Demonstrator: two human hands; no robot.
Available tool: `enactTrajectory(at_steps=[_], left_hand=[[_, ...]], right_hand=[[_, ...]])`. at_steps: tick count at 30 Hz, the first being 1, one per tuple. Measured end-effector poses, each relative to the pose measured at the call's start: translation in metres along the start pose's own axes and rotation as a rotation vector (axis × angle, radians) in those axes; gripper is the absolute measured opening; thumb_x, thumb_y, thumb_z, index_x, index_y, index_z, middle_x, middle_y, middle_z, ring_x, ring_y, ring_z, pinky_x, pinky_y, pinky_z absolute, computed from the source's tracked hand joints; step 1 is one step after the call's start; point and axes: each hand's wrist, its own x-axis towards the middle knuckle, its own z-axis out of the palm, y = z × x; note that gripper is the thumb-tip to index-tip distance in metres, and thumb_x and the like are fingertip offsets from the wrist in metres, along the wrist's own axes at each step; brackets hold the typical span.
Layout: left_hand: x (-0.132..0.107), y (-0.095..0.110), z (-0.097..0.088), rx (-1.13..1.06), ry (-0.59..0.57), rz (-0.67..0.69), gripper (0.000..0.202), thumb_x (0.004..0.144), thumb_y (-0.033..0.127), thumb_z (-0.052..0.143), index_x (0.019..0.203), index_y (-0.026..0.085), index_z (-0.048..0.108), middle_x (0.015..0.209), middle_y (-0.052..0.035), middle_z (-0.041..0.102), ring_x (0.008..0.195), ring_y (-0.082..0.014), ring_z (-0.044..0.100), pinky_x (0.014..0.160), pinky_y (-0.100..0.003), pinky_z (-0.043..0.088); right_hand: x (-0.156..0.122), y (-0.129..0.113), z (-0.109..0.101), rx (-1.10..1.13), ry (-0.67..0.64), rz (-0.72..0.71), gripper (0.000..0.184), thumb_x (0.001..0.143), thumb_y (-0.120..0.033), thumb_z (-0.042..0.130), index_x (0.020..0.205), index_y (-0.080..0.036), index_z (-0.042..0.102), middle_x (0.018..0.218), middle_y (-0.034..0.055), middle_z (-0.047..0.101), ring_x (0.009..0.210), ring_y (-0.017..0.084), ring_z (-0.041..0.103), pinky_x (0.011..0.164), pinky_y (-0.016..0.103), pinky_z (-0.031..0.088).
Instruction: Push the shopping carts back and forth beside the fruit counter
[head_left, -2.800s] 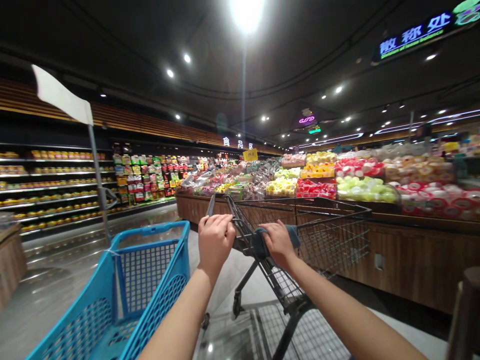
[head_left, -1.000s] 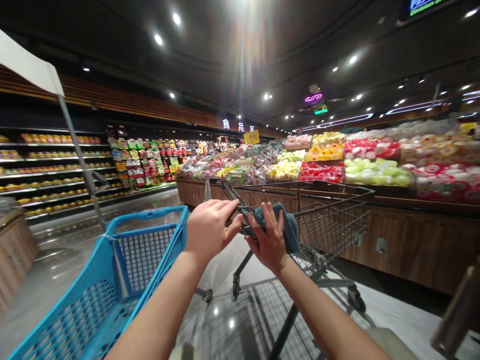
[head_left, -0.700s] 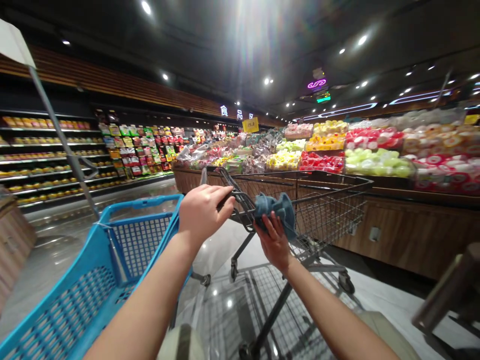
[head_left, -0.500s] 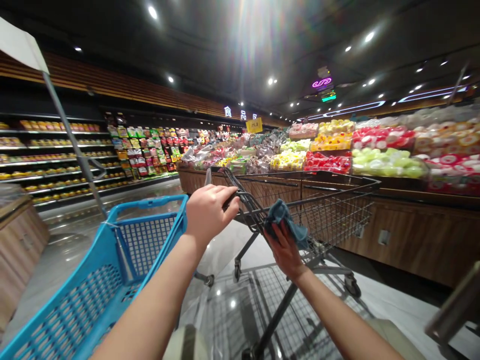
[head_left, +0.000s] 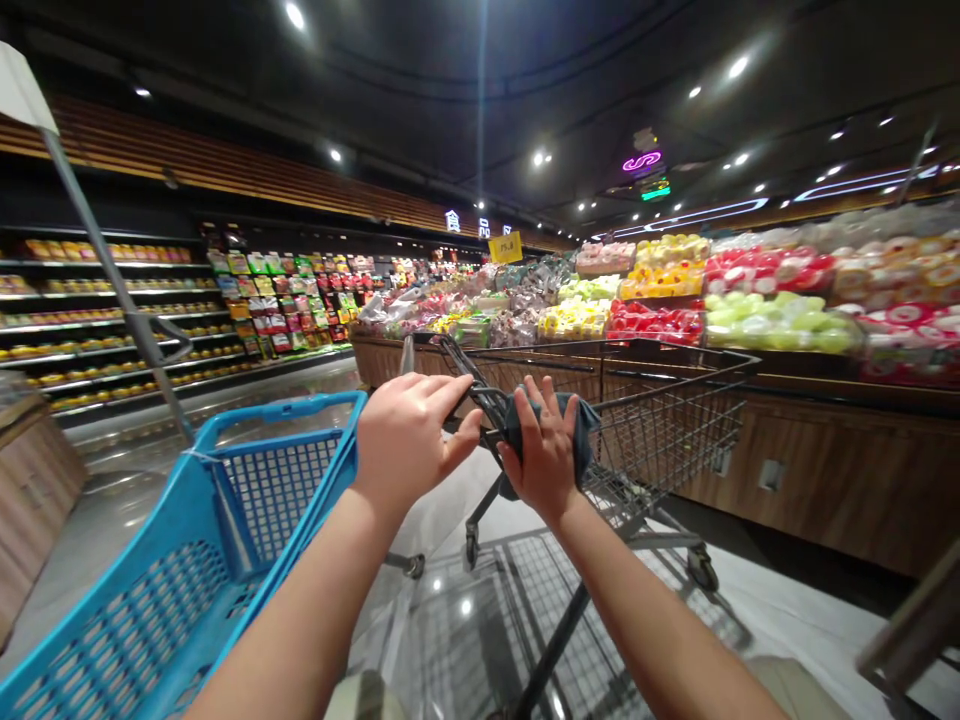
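Observation:
A metal wire shopping cart (head_left: 667,440) stands in front of me. My left hand (head_left: 409,430) is closed over the dark bar (head_left: 486,398) at the near left end of the cart. To its right, my right hand (head_left: 546,450) presses a dark blue cloth (head_left: 586,425) against the cart frame next to that bar. Its fingers point up and are slightly spread over the cloth. Part of the cloth and the frame beneath it are hidden by the hand.
A blue plastic basket cart (head_left: 281,410) with a tall pole (head_left: 124,270) stands at my left. Behind the wire cart runs a wooden produce counter (head_left: 825,460) heaped with packed fruit. Stocked shelves (head_left: 135,320) line the back left. A blurred dark object (head_left: 911,620) is at the lower right.
My right hand has moved up and slightly left with the cloth, its fingers now upright. My left hand stays at the bar. The view has shifted slightly.

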Motion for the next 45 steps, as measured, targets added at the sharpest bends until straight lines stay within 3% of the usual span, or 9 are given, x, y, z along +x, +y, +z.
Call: enactTrajectory(at_steps=[4,7,14,21,25,29,35,40,45], left_hand=[[-0.003,-0.003,-0.002,-0.017,-0.054,0.087,0.053,0.092,0.052,0.045,0.13,0.019,0.06,0.122,-0.0082,0.068,0.112,-0.0293,0.059,0.1,-0.047,0.043],[-0.007,-0.003,-0.002,-0.033,-0.048,0.096,0.056,0.09,0.053,0.047,0.134,0.02,0.056,0.129,-0.0083,0.065,0.122,-0.0306,0.054,0.108,-0.051,0.036],[-0.009,-0.006,-0.004,-0.058,-0.054,0.095,0.056,0.09,0.054,0.047,0.134,0.02,0.057,0.131,-0.0091,0.063,0.124,-0.0316,0.054,0.107,-0.053,0.038],[-0.002,-0.017,-0.005,-0.074,-0.079,0.091,0.055,0.092,0.053,0.047,0.127,0.013,0.061,0.12,-0.0139,0.069,0.11,-0.0293,0.063,0.099,-0.049,0.046],[0.0,-0.015,-0.005,-0.068,-0.054,0.06,0.053,0.092,0.054,0.045,0.124,0.016,0.064,0.114,-0.0126,0.071,0.103,-0.0285,0.065,0.096,-0.049,0.047],[-0.001,-0.011,-0.002,-0.064,-0.016,0.02,0.051,0.092,0.054,0.045,0.121,0.018,0.066,0.111,-0.0105,0.072,0.101,-0.0282,0.064,0.092,-0.047,0.048],[-0.005,-0.008,0.002,-0.079,0.022,-0.032,0.05,0.093,0.054,0.042,0.118,0.019,0.068,0.112,-0.0083,0.072,0.104,-0.0282,0.063,0.1,-0.049,0.043],[-0.005,-0.008,0.001,-0.093,0.005,-0.034,0.051,0.095,0.053,0.038,0.119,0.02,0.068,0.114,-0.0076,0.072,0.107,-0.0277,0.063,0.101,-0.047,0.043],[-0.003,-0.009,0.0,-0.093,0.0,-0.044,0.054,0.095,0.055,0.036,0.116,0.018,0.069,0.113,-0.0081,0.073,0.106,-0.0278,0.064,0.096,-0.045,0.045]], right_hand=[[-0.019,0.007,0.001,0.013,0.052,0.094,0.057,0.098,-0.031,0.037,0.153,-0.021,0.022,0.15,0.0114,0.043,0.146,0.03,0.022,0.117,0.062,0.011],[-0.011,-0.004,0.003,0.074,0.1,0.13,0.054,0.099,-0.022,0.033,0.152,-0.024,0.025,0.146,0.0092,0.048,0.146,0.027,0.024,0.117,0.061,0.012],[0.028,-0.046,0.006,0.091,0.093,0.068,0.056,0.1,-0.029,0.032,0.154,-0.022,0.02,0.156,0.0111,0.03,0.147,0.028,0.019,0.117,0.056,0.022],[-0.032,0.001,0.017,-0.08,0.031,-0.013,0.072,0.095,-0.038,0.046,0.155,-0.017,0.013,0.159,0.0193,0.019,0.147,0.036,0.015,0.112,0.068,0.017],[-0.059,0.01,0.027,-0.066,0.041,0.098,0.066,0.097,-0.03,0.041,0.155,-0.019,0.01,0.158,0.0186,0.021,0.148,0.034,0.013,0.11,0.069,0.02],[-0.041,-0.014,0.032,0.07,0.126,0.203,0.059,0.099,-0.02,0.031,0.155,-0.022,0.014,0.157,0.0149,0.027,0.148,0.03,0.014,0.111,0.065,0.026],[0.006,-0.05,0.024,0.095,0.148,0.144,0.06,0.099,-0.021,0.032,0.156,-0.02,0.011,0.158,0.0128,0.026,0.148,0.027,0.014,0.115,0.056,0.026],[0.006,-0.046,0.023,-0.016,0.093,0.113,0.065,0.099,-0.033,0.04,0.156,-0.022,0.01,0.16,0.0146,0.019,0.148,0.032,0.015,0.115,0.061,0.018],[-0.021,-0.028,0.024,-0.046,0.031,0.137,0.065,0.097,-0.037,0.04,0.155,-0.019,0.015,0.159,0.0169,0.021,0.148,0.034,0.013,0.114,0.065,0.015]])
